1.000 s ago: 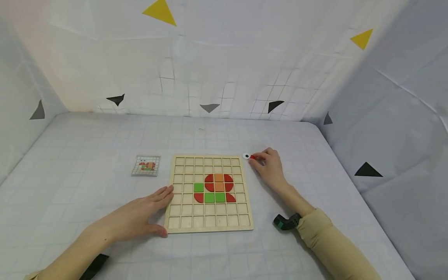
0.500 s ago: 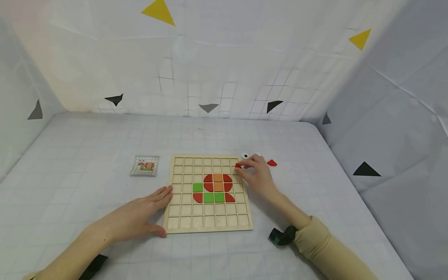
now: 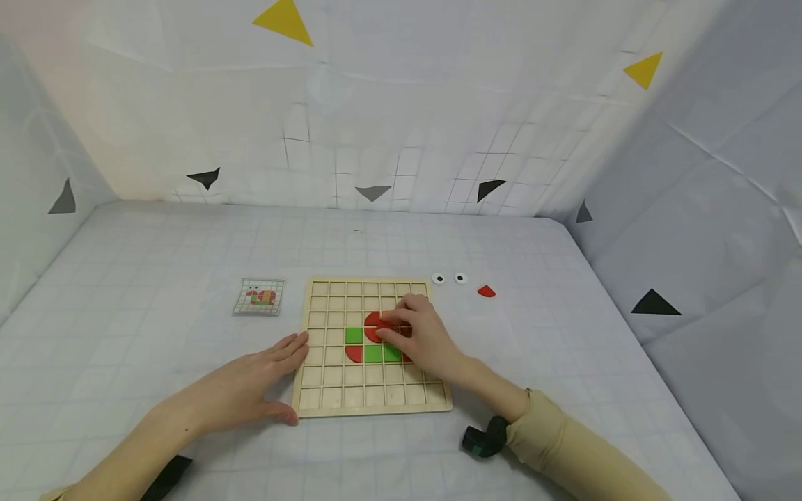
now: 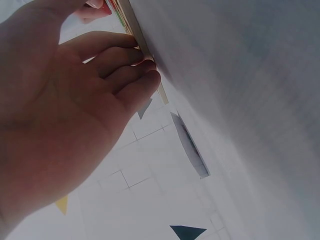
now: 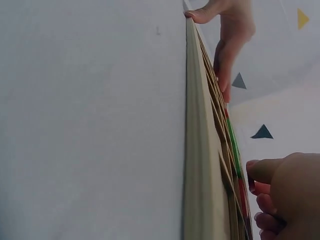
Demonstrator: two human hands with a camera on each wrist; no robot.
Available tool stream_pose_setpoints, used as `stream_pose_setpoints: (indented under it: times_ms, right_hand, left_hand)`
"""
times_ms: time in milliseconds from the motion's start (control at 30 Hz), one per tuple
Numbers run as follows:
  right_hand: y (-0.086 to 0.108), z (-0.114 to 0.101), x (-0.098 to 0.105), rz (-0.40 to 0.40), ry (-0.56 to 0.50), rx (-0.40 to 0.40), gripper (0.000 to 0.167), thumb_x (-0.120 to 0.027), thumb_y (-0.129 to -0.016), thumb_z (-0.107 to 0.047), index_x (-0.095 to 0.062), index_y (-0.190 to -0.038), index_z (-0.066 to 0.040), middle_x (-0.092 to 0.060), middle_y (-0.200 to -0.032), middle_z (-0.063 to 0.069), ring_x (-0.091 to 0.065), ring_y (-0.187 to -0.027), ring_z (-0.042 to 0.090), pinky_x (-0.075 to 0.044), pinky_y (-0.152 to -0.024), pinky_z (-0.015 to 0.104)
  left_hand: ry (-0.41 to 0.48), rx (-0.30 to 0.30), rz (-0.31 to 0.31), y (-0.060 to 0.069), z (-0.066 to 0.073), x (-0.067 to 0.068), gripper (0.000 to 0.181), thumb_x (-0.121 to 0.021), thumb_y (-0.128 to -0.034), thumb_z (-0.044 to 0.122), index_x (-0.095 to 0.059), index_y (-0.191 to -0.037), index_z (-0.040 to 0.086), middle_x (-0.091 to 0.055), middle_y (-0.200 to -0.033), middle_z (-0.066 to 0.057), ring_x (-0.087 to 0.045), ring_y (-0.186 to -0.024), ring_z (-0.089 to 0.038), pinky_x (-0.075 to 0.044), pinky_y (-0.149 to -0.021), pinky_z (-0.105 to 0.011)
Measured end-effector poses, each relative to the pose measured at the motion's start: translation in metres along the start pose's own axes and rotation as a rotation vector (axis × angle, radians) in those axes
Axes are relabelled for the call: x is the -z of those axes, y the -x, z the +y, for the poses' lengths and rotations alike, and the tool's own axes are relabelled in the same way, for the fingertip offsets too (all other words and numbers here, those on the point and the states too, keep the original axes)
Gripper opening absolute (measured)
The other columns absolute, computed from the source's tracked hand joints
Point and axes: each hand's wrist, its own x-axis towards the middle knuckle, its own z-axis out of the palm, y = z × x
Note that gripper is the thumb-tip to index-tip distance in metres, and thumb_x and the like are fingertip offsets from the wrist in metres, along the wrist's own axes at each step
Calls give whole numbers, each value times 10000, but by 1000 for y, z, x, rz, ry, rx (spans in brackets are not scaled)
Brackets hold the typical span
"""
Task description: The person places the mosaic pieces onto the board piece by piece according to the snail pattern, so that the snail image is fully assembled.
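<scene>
Pinching a red piece (image 3: pixel 386 325) over the board (image 3: pixel 332 377), the right hand (image 3: pixel 418 337) seems to be placing it in the head view. In the left wrist view, the left hand (image 4: pixel 75 102) touches the board's edge, fingers nearly straight. In the right wrist view, the right hand is close to the board; the piece likely needs lining up, then lowering.

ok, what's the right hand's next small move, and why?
Probably set the flat red piece, pinched by the right hand, into the bare cell just beyond the leftmost green square tile on the pale wooden grid board. The small printed picture card seems to show red there, though too tiny to be sure.
</scene>
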Motion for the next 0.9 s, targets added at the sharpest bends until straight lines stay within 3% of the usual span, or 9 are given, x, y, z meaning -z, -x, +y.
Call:
stream_pose_setpoints:
  times_ms: [133,433,900]
  right_hand:
    - [-5,-3,-6,-4,35,47,185,-782,-882,-219,-785,-1026,-103,-535,-878,-28,-401,-842,116,-357,-751,279]
    - [-18,-12,-18,7,100,62,174,-786,-878,-231,-783,-999,-106,-531,-869,-30,-399,-833,134,-363,-762,291]
    - [-33,-22,-33,16,100,10,197,-763,-899,-251,-774,-1031,-106,-562,-893,-7,-443,-842,150,-392,-769,300]
  left_hand:
    - [3,3,-1,0,0,0,1038,-754,-761,580,-355,-1539,21,-252,-1643,-128,-258,-1504,-351,-365,-1129,-547]
    - [9,1,1,0,0,0,1037,-755,-764,577,-355,-1537,14,-253,-1642,-136,-258,-1503,-361,-354,-1133,-554]
    - [13,1,-4,1,0,1,1036,-734,-773,599,-347,-1544,26,-247,-1646,-124,-255,-1505,-354,-356,-1131,-559]
